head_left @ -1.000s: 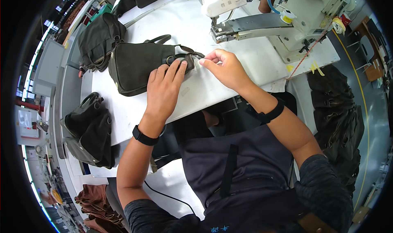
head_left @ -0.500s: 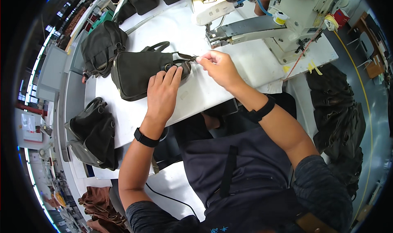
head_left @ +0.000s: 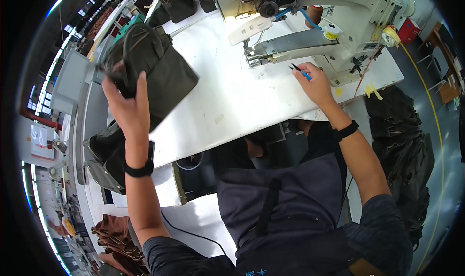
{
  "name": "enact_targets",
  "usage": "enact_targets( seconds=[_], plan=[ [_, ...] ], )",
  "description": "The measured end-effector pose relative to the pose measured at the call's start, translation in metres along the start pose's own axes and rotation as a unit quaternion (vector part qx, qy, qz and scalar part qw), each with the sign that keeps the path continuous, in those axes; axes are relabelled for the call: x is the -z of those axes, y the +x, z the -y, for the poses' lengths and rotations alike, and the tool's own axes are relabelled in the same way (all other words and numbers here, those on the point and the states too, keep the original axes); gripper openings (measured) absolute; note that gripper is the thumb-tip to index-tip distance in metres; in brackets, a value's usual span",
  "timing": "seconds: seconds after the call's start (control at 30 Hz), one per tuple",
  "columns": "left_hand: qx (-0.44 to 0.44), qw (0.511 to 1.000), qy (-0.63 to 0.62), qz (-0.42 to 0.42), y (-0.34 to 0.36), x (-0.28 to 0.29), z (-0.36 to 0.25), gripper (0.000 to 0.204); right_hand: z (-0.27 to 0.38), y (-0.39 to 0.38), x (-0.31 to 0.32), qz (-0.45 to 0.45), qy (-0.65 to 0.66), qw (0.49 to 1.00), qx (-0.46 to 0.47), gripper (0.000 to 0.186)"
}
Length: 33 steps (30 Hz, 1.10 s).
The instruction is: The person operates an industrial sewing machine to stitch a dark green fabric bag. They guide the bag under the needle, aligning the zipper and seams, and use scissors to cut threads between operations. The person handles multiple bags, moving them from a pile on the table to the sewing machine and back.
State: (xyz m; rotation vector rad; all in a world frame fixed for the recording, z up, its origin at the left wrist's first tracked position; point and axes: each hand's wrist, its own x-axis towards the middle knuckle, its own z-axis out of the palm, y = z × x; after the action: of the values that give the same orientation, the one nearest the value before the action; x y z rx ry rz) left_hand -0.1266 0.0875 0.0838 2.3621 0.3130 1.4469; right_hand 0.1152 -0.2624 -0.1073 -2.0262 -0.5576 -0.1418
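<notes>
My left hand, at the left of the white worktable, is closed on a dark olive bag, gripping it near its looped handle; part of the bag is blurred. My right hand holds a small blue-handled tool with dark pointed tips, below the narrow arm of the sewing machine. A second dark bag lies at the table's lower left, partly behind my left wrist.
More dark bags stand along the back. A brown thread spool is on the machine. Dark folded pieces hang at the right beside an aisle with a yellow line. Brown pieces are piled at the lower left. A chair stands at far right.
My left hand has moved left, lifting and turning the bag away from the table's middle. My right hand left the bag's strap, moved right and now shows a blue tool in its fingers.
</notes>
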Motion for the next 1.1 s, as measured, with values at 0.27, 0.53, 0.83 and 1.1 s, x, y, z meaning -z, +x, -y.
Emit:
enact_targets(
  seconds=[0.27, 0.53, 0.83, 1.1],
  plan=[
    [0.010, 0.947, 0.258, 0.193, -0.089, 0.049, 0.002, 0.064, 0.003, -0.009, -0.010, -0.010, -0.010, 0.999, 0.052, 0.031],
    [0.028, 0.968, 0.181, 0.172, -0.085, 0.071, 0.020, 0.045, 0.006, -0.008, -0.006, -0.001, -0.019, 0.999, 0.039, 0.028],
    [-0.003, 0.963, 0.199, 0.182, -0.087, 0.071, 0.055, 0.058, 0.004, -0.009, -0.006, -0.018, -0.045, 0.997, 0.064, 0.030],
    [-0.079, 0.938, 0.279, 0.188, -0.071, 0.086, 0.055, 0.054, 0.001, -0.008, -0.010, -0.020, -0.065, 0.995, 0.072, 0.032]
  ],
)
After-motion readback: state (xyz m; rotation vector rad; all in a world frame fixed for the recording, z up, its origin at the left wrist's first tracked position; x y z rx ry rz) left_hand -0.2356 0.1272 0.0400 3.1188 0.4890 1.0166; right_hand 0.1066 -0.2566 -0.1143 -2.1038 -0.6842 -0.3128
